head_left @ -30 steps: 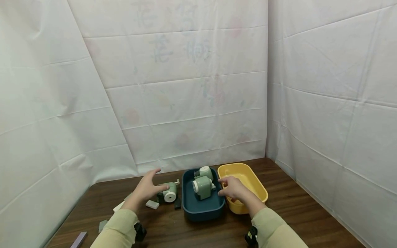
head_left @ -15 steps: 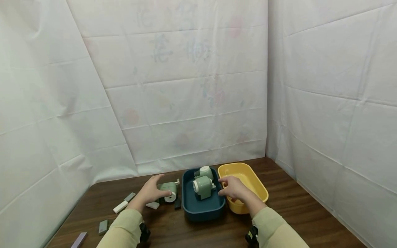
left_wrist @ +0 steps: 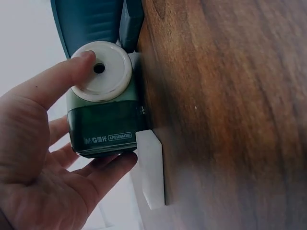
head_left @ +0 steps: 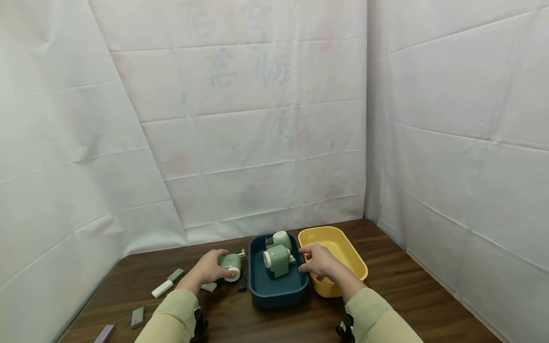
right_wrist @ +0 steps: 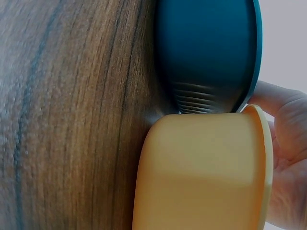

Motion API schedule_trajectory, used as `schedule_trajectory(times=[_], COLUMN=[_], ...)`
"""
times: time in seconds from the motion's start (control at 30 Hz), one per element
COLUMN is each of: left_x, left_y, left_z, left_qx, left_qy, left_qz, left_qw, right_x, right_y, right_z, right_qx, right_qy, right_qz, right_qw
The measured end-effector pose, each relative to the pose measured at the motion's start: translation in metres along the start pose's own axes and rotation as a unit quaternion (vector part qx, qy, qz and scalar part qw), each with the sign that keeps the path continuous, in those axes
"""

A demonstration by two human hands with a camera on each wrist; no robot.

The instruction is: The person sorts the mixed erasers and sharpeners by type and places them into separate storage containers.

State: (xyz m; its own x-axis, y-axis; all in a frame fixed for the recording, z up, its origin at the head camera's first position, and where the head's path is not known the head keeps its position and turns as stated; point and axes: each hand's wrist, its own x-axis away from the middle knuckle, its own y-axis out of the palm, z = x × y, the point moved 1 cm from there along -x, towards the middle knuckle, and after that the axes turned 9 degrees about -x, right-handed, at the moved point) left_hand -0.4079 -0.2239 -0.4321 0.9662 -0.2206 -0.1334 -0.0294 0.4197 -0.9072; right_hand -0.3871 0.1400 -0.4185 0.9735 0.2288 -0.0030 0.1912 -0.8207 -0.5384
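Observation:
My left hand (head_left: 207, 270) holds a green pencil sharpener (left_wrist: 103, 124) with a white round face and a dark drawer. In the left wrist view the thumb presses that face and the other fingers reach round the far side. A white eraser-like block (left_wrist: 151, 167) lies beside the drawer. My right hand (head_left: 322, 260) rests, fingers relaxed, at the adjoining rims of a blue tray (head_left: 274, 299) and a yellow tray (head_left: 345, 247). Inside the blue tray are two more sharpeners, a nearer one (head_left: 278, 259) and a farther one (head_left: 281, 239). The right fingertips are partly hidden by the rims.
Left on the wooden table (head_left: 223, 319) lie a white block (head_left: 162, 288), a grey block (head_left: 175, 275), another grey block (head_left: 137, 317) and a purple bar (head_left: 104, 333). A dark block (head_left: 242, 284) sits against the blue tray's left side. White sheets (head_left: 257, 143) hang behind and beside.
My left hand has moved onto the pencil sharpener, and its spread thumb and fingers have closed round it. The right hand stays at the tray rims. The head view has shifted slightly.

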Motion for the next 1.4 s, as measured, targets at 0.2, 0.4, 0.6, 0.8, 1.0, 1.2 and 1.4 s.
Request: schedule_trajectory(times=[0.2,0.4,0.6,0.8,1.0,1.2,1.4], left_x=[-0.004,-0.005,-0.004,-0.004,-0.003,-0.002,-0.001], left_y=[0.000,0.002,-0.001,-0.003,-0.006,-0.012,-0.019], left_z=[0.000,0.000,0.003,0.003,0.001,0.004,0.008], left_qx=[0.003,0.009,0.008,0.006,0.010,0.012,0.018], left_qy=[0.002,-0.004,-0.001,0.001,-0.010,0.001,0.009], left_qz=[0.003,-0.002,0.002,0.008,0.016,0.028,0.043], left_qw=[1.0000,0.9999,1.0000,0.9999,0.9998,0.9995,0.9989], right_x=[-0.002,-0.002,-0.004,-0.003,-0.002,-0.002,-0.003], right_y=[-0.002,-0.003,-0.005,-0.006,-0.005,-0.007,-0.006], right_z=[0.000,0.003,0.003,0.000,0.000,0.001,0.002], right_qx=[0.007,0.005,0.006,0.009,0.009,0.011,0.012], right_qy=[0.000,0.005,0.002,0.006,0.004,0.004,0.008], right_qz=[0.007,0.002,0.005,0.011,0.011,0.012,0.012], right_qw=[1.0000,1.0000,1.0000,0.9999,0.9999,0.9999,0.9998])
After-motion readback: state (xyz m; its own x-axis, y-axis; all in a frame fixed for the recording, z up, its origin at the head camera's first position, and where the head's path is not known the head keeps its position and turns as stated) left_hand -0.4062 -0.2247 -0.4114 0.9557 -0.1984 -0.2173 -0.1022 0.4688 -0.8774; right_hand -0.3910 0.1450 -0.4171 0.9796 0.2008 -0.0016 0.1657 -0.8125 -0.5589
